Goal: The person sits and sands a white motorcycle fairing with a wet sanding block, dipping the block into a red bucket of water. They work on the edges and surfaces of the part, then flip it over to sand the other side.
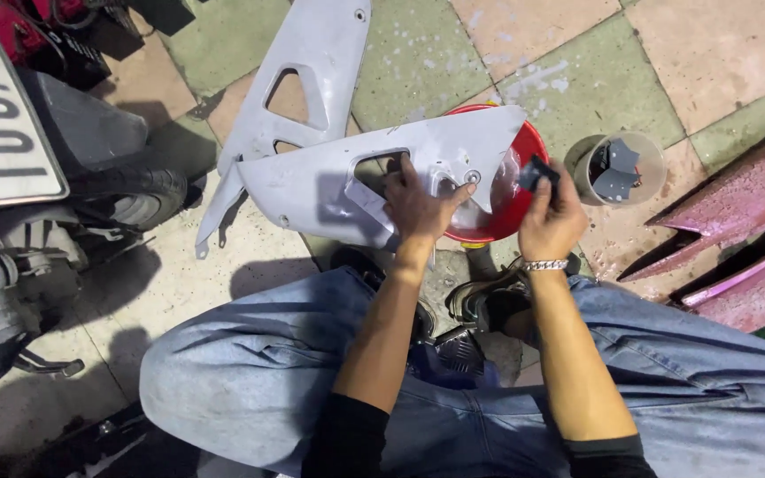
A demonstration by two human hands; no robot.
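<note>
Gripping the grey fairing panel [329,181] over the red basin [511,208], my left hand [418,208] steadies it; my right hand [552,221] pinches a dark sanding pad [537,173] just beside the panel's tip.

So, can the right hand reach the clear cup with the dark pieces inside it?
Probably yes. The right hand holds a small dark pad, and the clear cup stands just beside it on the tiled floor, with nothing between them.

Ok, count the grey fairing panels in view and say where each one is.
2. One grey fairing panel lies flat on the tiled floor. The other grey panel is gripped by the left hand over the red basin. None seem hidden.
</note>
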